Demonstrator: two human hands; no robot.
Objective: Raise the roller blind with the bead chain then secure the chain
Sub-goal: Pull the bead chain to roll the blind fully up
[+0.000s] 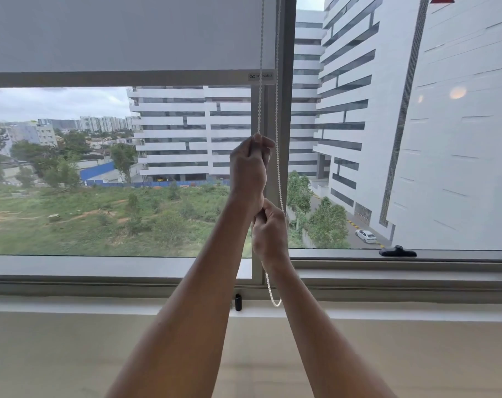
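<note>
A grey roller blind point(123, 33) covers the top of the left window pane; its bottom bar point(114, 79) hangs level about a fifth of the way down the view. A white bead chain point(277, 110) runs down beside the window's middle post as a loop, its low end point(276, 303) dangling near the sill. My left hand point(248, 165) is closed around the left strand of the chain at mid height. My right hand point(268, 231) grips the same strand just below it. The right strand hangs free beside both hands.
A small black fitting point(238, 302) stands on the sill below the hands. A black window handle point(397, 251) lies on the right pane's lower frame. A pale ledge point(71, 354) stretches across the foreground. Outside are white buildings and green ground.
</note>
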